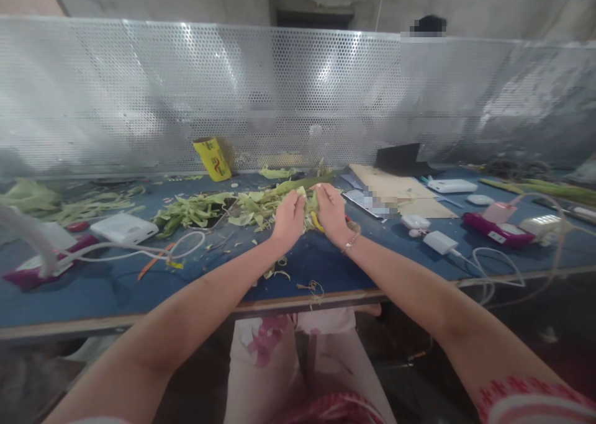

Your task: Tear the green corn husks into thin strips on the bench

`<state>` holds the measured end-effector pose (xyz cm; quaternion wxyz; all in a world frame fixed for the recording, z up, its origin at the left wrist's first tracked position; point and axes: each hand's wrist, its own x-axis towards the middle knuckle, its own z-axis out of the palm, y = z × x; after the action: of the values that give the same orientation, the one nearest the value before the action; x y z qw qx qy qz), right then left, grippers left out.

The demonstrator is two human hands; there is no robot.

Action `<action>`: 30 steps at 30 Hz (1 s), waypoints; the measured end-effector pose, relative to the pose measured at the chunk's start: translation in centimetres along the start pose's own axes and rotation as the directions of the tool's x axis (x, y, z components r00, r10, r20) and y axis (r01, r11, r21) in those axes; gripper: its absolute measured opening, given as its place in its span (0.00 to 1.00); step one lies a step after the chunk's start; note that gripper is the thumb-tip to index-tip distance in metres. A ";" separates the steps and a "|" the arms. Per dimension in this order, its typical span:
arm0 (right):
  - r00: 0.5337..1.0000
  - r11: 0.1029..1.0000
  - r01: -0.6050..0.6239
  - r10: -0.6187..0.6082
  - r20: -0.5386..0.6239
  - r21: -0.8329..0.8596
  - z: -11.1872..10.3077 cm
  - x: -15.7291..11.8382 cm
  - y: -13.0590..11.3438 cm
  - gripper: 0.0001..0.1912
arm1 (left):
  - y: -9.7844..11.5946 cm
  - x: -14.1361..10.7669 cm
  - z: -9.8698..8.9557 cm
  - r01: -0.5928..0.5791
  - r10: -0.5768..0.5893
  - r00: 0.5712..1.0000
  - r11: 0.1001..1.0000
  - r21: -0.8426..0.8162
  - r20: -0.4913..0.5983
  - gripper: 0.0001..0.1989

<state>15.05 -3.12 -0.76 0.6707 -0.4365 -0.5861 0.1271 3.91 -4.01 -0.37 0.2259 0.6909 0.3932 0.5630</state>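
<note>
Close together over the blue table (pixel 223 275), my left hand (pixel 289 218) and my right hand (pixel 329 214) are both closed, pinching a pale green leaf (pixel 302 191) between them. Its lower part is hidden by my fingers. Beneath and left of my hands lies a heap of green leaf strips (pixel 254 210). A longer leaf (pixel 305 182) stretches behind them. Something yellow (pixel 317 222) shows beside my right hand; its kind is unclear. Another bunch of leaf strips (pixel 193 213) lies farther left, partly over a dark flat object (pixel 218 214).
A perforated metal screen (pixel 242 101) rises behind the table, with a yellow tube (pixel 213 158) leaning there. To the right are papers (pixel 395 185), a phone (pixel 367 204), chargers (pixel 440 243) and a purple power strip (pixel 498 230). A white power bank (pixel 124 228) and cables lie left.
</note>
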 end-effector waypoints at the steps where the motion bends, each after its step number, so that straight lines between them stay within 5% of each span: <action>1: 1.000 1.000 -0.013 0.013 -0.008 0.012 0.0 0.0 0.1 0.15 | 0.1 -0.1 0.0 0.012 -0.012 1.000 1.000 -0.025 0.002 0.15; 9: 0.999 0.999 -0.040 0.040 0.028 0.008 -0.2 0.0 0.2 0.15 | -0.5 -0.1 -0.2 0.052 -0.053 0.999 0.996 -0.066 -0.006 0.12; 22: 0.974 0.976 0.163 -0.136 0.182 -0.142 0.4 -0.8 0.5 0.14 | -0.8 -0.3 0.6 0.222 -0.221 0.975 0.971 -0.087 0.023 0.12; 30: 0.987 0.988 0.128 -0.118 0.109 -0.091 0.5 -1.0 -0.5 0.15 | -0.6 -0.2 0.2 0.095 -0.105 0.984 0.993 -0.076 -0.142 0.13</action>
<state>14.18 -3.92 -1.12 0.6240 -0.4245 -0.6514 0.0790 3.90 -3.81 -0.94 0.2481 0.6193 0.4233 0.6130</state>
